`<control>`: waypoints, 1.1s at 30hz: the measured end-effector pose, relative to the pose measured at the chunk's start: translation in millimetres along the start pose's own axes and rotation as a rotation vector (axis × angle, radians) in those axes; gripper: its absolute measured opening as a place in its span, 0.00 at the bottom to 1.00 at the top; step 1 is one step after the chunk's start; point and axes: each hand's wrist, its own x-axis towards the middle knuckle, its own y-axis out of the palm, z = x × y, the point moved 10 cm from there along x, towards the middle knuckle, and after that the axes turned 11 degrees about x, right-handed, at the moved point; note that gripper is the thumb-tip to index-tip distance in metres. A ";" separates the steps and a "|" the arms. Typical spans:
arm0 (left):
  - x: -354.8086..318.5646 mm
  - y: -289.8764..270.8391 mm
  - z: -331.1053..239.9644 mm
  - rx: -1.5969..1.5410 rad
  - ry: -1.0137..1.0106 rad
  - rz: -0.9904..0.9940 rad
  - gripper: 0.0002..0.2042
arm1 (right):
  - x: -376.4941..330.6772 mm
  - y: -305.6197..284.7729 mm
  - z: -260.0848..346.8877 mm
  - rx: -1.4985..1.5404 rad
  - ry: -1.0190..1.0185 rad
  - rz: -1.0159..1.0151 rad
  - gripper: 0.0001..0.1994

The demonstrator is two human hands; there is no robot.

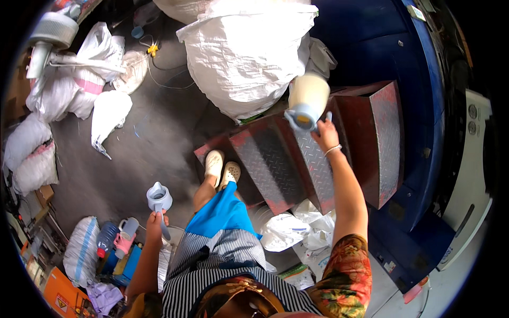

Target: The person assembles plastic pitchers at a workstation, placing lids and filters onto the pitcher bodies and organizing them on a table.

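Note:
My left hand (155, 225) is closed round the handle of a grey-blue plastic jug (159, 197), which I hold out over the floor at my left. Its spout and round top face up at me. Out to the right, my right hand (326, 135) grips the handle of a larger jug (309, 95) with a cream body and a grey-blue top. A yellow patch shows in that top. This jug hangs over the metal steps, beside a big white woven sack (249, 53). What is inside either jug I cannot make out.
Reddish-brown metal steps (270, 153) with tread plate rise to the right, against a blue machine panel (371, 37). My feet, in cream clogs (214, 164), are at their lower edge. Stuffed white sacks (58, 98), a water bottle (107, 236) and an orange box (59, 291) lie left.

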 end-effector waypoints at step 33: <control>-61.9 107.6 -68.3 -0.168 0.165 0.072 0.13 | -38.3 57.6 139.4 0.884 0.389 0.392 0.20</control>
